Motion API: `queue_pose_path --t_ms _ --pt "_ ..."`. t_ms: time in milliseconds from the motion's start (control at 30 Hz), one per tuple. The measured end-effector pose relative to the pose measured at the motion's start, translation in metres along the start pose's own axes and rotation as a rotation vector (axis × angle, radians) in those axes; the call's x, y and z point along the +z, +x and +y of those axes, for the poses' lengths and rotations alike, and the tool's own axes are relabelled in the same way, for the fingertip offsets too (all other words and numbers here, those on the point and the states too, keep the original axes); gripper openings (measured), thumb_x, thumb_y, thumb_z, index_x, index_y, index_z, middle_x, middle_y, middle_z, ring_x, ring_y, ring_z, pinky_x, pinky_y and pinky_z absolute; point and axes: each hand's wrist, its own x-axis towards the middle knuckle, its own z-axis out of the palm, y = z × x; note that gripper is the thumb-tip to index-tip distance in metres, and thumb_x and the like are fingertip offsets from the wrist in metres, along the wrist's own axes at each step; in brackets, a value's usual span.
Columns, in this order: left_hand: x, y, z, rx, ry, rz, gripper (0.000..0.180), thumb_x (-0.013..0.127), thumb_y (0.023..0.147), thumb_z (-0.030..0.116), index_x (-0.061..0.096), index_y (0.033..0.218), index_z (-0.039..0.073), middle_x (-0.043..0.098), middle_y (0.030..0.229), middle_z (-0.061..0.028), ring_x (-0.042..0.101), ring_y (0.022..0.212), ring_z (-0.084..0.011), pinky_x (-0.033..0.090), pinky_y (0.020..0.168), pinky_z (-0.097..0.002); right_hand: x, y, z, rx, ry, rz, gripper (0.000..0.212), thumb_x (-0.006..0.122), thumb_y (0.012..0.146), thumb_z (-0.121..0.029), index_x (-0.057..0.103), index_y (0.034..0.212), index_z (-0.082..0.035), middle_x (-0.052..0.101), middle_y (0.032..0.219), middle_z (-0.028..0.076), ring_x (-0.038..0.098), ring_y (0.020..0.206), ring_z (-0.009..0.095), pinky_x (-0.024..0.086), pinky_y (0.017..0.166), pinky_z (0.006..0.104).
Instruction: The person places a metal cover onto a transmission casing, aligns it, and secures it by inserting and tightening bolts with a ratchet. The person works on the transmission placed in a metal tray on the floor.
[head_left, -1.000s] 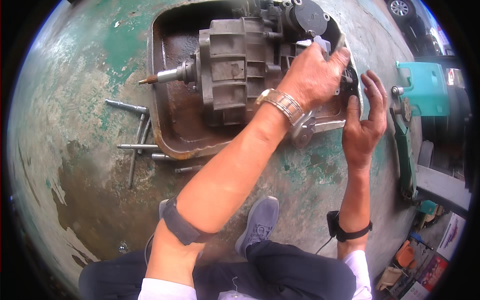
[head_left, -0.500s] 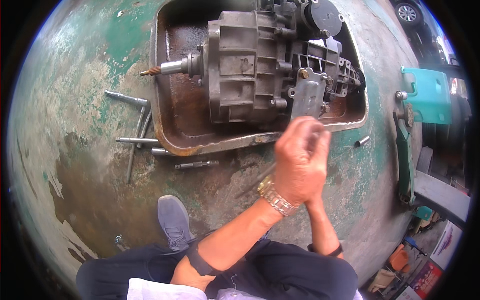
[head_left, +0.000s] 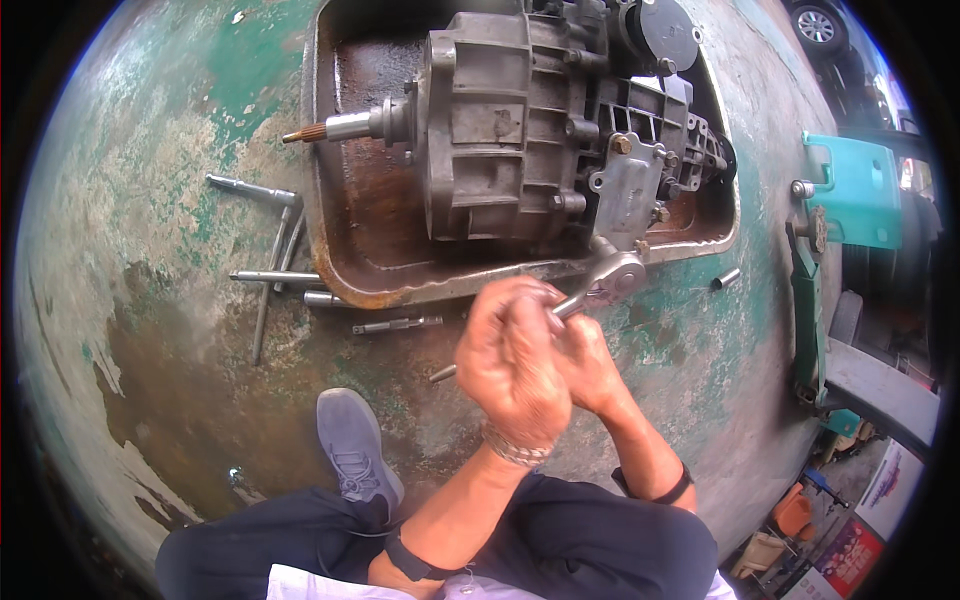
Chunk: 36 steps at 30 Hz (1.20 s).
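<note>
A shiny ratchet wrench (head_left: 613, 272) slants over the front rim of the metal tray, its round head at the lower end of a flat plate (head_left: 628, 195) on the gearbox (head_left: 490, 130). My left hand (head_left: 513, 350), with a metal watch band at the wrist, is closed around the handle, whose tip pokes out to the left. Just behind and right of it, my right hand (head_left: 592, 368) is curled at the same handle, its fingers partly hidden by the left hand. The ratchet's contact with any bolt is hard to make out.
The gearbox lies in a rusty, oily tray (head_left: 400, 297). Left of it on the worn green floor are socket handles (head_left: 275, 278) and an extension bar (head_left: 397, 325). A loose socket (head_left: 727, 279) lies right. A green jack-like stand (head_left: 812, 310) and a car (head_left: 820, 30) are farther right.
My left hand has moved left and down from in front of the plate and now grips the ratchet handle. The ratchet head has come into view. The gearbox appears slightly farther right.
</note>
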Motion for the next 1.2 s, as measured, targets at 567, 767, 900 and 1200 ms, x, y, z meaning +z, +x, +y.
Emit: queue_pose_path --t_ms 567,767,900,1200 --pt "-0.009 -0.055 -0.035 -0.472 0.139 0.151 0.051 0.045 0.108 0.039 0.056 0.073 0.004 0.050 0.067 0.0028 0.044 0.061 -0.0073 0.034 0.055 -0.0269 -0.022 0.009 0.006 0.127 0.015 -0.113 0.063 0.063 0.088 -0.001 0.039 0.146 0.010 0.062 0.131 0.020 0.062 0.117 0.024 0.050 0.100 0.0375" --pt "-0.021 -0.052 -0.057 -0.669 0.023 0.399 0.055 0.050 0.101 0.055 0.059 0.080 0.005 0.056 0.068 -0.0038 0.051 0.059 -0.0137 0.041 0.057 -0.0285 -0.025 -0.003 0.005 0.194 0.524 -0.128 0.058 0.062 0.094 -0.003 0.039 0.145 0.007 0.062 0.132 0.017 0.061 0.118 0.023 0.048 0.103 0.0376" --pt "-0.023 -0.042 -0.058 -0.633 0.007 0.423 0.048 0.053 0.101 0.050 0.062 0.087 0.005 0.057 0.068 -0.0034 0.052 0.059 -0.0132 0.041 0.057 -0.0286 -0.019 -0.001 0.007 0.147 0.585 -0.016 0.054 0.066 0.097 -0.014 0.044 0.142 0.005 0.063 0.129 0.018 0.063 0.114 0.024 0.050 0.101 0.0397" --pt "-0.023 -0.017 -0.044 -0.553 0.048 0.360 0.055 0.049 0.104 0.049 0.065 0.081 0.002 0.060 0.071 -0.0030 0.053 0.066 -0.0120 0.040 0.062 -0.0294 -0.020 0.004 0.007 0.191 0.687 -0.015 0.050 0.063 0.100 -0.025 0.049 0.137 0.005 0.069 0.116 0.017 0.070 0.100 0.022 0.056 0.092 0.0389"
